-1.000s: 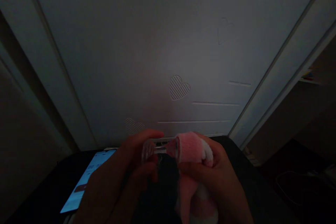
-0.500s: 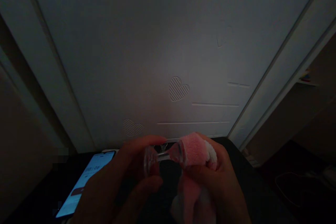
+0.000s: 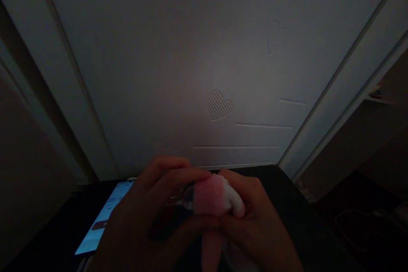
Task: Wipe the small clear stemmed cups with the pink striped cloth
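Note:
A small clear stemmed glass [image 3: 188,197] lies on its side in the air between my hands, its stem pointing left. A fluffy pink and white cloth [image 3: 208,195] is wrapped around its wide end, with loose ends hanging below. My left hand [image 3: 153,204] curves around the stem side, fingertips above and thumb below, pressing on the cloth-covered part. The glass's foot is hidden behind that hand. At the right, my right hand [image 3: 255,212] grips the bunched cloth, thumb in front. The far end of the glass is covered by the cloth.
A lit phone [image 3: 102,221] lies on the dark tabletop [image 3: 280,195] at the left. Behind the tabletop stands a pale panel [image 3: 178,72] with embossed hearts and lines. A thin white cable [image 3: 338,225] shows at the dim lower right.
My left hand has moved right, from the foot of the glass to the cloth-wrapped part. The glass and cloth have shifted slightly left, and the view has shifted a little.

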Demonstrator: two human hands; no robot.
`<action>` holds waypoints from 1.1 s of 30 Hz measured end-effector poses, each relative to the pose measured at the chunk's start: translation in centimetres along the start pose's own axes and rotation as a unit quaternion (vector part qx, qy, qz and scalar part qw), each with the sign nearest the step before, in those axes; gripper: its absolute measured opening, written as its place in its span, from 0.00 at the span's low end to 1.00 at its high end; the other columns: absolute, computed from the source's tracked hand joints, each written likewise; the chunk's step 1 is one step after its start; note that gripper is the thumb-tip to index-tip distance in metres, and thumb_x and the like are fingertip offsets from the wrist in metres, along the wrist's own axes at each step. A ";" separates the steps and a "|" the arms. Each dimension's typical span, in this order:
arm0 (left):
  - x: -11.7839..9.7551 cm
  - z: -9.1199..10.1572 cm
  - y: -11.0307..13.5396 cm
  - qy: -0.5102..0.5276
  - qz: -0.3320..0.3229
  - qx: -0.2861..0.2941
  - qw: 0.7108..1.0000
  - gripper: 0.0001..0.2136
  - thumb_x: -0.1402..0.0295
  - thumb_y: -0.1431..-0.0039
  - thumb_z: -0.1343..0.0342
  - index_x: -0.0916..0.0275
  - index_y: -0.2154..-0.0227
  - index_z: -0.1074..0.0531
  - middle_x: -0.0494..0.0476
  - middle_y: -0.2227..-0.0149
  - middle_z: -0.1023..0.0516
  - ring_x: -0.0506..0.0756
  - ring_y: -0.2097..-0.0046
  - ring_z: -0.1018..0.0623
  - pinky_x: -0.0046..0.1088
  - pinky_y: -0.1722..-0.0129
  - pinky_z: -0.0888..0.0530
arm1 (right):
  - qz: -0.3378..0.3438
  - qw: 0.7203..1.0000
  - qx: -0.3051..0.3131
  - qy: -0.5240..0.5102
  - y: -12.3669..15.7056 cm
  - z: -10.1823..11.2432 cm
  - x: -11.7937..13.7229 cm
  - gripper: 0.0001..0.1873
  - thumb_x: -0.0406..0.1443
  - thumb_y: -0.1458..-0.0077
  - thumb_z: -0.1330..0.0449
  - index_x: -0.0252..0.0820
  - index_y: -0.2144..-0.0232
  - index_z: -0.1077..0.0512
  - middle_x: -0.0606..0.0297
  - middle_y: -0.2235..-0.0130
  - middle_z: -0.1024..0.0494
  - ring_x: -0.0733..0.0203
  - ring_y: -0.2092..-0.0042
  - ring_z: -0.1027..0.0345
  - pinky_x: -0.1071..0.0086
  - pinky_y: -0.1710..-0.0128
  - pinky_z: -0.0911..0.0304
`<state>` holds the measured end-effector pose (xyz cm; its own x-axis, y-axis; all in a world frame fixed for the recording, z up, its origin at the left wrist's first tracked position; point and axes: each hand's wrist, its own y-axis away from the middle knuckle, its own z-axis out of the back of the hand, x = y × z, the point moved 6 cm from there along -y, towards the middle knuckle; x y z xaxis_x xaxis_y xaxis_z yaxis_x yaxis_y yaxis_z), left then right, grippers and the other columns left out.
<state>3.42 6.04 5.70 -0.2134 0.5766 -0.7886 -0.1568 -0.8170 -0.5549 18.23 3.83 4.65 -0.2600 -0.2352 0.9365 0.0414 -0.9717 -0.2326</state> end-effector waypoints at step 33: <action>1.4 0.4 1.2 -0.117 -0.045 -0.010 0.992 0.15 0.58 0.47 0.40 0.40 0.55 0.32 0.42 0.66 0.24 0.52 0.68 0.21 0.15 0.78 0.23 | 0.014 0.998 -0.035 -0.045 0.4 0.5 -0.6 0.06 0.28 0.58 0.36 0.41 0.76 0.28 0.76 0.78 0.33 0.70 0.74 0.43 0.75 0.76 0.49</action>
<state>2.58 5.84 4.03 -0.4176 0.6311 -0.6537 -0.1676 -0.7606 -0.6273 18.93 3.61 4.13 -0.1714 -0.2657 0.9487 -0.0214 -0.9617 -0.2732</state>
